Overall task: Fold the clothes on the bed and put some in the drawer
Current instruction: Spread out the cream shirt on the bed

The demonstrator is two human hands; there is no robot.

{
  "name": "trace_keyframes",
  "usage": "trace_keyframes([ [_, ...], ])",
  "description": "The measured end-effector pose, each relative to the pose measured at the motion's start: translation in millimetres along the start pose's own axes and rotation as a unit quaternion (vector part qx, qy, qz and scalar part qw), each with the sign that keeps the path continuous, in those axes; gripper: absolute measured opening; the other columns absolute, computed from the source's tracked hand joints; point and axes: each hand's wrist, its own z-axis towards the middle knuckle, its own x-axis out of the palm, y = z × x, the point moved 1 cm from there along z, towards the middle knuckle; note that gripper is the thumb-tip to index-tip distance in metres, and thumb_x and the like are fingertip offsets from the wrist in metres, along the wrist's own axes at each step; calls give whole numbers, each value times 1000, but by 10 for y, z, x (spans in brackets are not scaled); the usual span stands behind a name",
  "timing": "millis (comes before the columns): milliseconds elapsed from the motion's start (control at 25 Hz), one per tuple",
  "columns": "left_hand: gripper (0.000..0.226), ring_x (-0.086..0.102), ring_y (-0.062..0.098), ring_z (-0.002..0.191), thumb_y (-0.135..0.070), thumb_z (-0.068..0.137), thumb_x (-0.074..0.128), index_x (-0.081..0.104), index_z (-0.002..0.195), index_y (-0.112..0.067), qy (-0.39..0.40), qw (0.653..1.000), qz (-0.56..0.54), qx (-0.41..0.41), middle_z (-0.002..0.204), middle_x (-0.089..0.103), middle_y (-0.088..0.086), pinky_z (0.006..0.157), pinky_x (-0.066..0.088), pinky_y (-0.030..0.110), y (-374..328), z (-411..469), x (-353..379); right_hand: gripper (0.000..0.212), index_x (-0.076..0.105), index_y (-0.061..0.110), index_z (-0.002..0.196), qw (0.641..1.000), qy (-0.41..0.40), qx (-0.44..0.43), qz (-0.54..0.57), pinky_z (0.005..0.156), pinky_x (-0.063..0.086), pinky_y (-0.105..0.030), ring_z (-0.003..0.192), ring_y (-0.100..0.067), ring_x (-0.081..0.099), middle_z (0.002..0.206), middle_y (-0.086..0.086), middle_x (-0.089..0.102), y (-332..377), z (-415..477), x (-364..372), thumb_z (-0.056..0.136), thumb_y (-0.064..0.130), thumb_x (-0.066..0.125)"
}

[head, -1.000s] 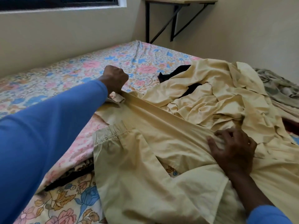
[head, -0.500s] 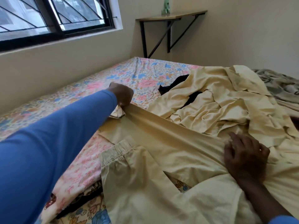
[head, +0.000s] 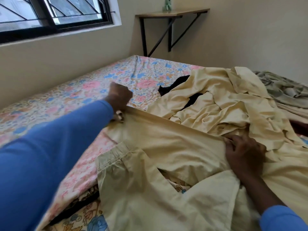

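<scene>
The left hand (head: 119,97) is balled into a fist, its fingers curled tight round the far-left end of the yellow garment's (head: 166,147) taut edge. The right hand (head: 245,155) rests on the garment at the other end of that edge, its fingers (head: 233,145) bent and pinching the fold. Between the two hands the edge runs as one straight ridge, slanting from far left to near right, and this is the garment's long line. A gathered cuff (head: 113,158) lies flat at the garment's near-left side, its opening facing left. Blue sleeves (head: 50,155) cover both forearms.

The garment lies on the bed (head: 80,94), whose floral sheet shows to the garment's left. Beyond the ridge more yellow cloth is heaped in crumples; whether it is the same piece cannot be told. A black cloth (head: 173,85) pokes out at the heap's far side. A grey-green cloth (head: 283,92) lies bunched to the heap's right. Past the garment, on the walls, are a shelf (head: 171,13) and a window (head: 50,15).
</scene>
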Motion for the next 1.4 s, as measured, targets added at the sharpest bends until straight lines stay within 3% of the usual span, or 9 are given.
trace_keyframes([
  [160,19,70,24,98,-21,107,50,56,125,-18,-107,981,129,96,109,69,2,77,48,35,-155,-127,401,30,73,13,96,998,-43,-28,-23,83,38,-49,83,-40,61,91,-17,64,11,-52,-16,92,34,52],
  [280,28,63,23,86,-46,106,52,59,121,-23,-49,992,-100,56,100,70,0,67,45,34,193,-221,377,30,71,11,96,998,-58,-32,-6,80,38,-51,84,-42,59,91,-19,62,19,-67,17,93,32,51],
  [400,45,60,16,84,-72,86,65,54,118,-44,24,986,-157,49,96,65,-9,60,39,31,325,-333,422,31,70,10,97,998,-51,-21,-8,76,39,-51,85,-44,57,93,-19,62,10,-72,50,92,32,49],
  [480,32,61,16,80,-54,89,73,63,114,-36,11,972,-236,-1,97,66,-1,58,43,29,400,-299,570,32,71,11,98,999,-49,-20,4,76,41,-51,86,-43,57,94,-19,62,-3,-75,61,92,34,49],
  [600,8,61,22,65,-12,92,68,69,99,-7,-15,867,-449,-216,89,68,13,51,50,29,624,-269,780,33,71,13,100,999,-45,-5,17,76,41,-51,89,-43,57,96,-18,63,-13,-74,88,92,35,48],
  [720,22,60,24,81,-22,90,71,64,104,-6,30,854,-427,-295,114,68,18,67,52,35,602,-382,973,31,71,14,98,998,-54,4,40,76,41,-49,88,-43,57,95,-17,63,-8,-77,89,91,36,51],
  [880,49,55,32,126,-60,92,63,61,130,-28,-165,847,-430,-264,134,59,8,103,41,50,-148,-955,608,29,70,15,91,997,0,39,65,78,47,-48,89,-43,60,94,-18,66,63,-31,47,86,37,51],
  [1120,82,48,33,137,-75,85,60,43,152,-30,-48,937,-314,-145,151,51,8,105,38,51,-906,-2168,697,48,76,18,107,980,8,15,200,94,49,-46,106,-35,63,112,-9,72,-163,-390,-697,71,18,45],
  [1400,61,59,35,125,-49,81,86,66,134,-29,-92,815,-560,-116,138,64,14,96,47,42,-374,-2243,159,25,76,28,95,966,161,-174,107,86,52,-42,104,-28,63,102,2,71,-312,-576,-929,79,29,58],
])
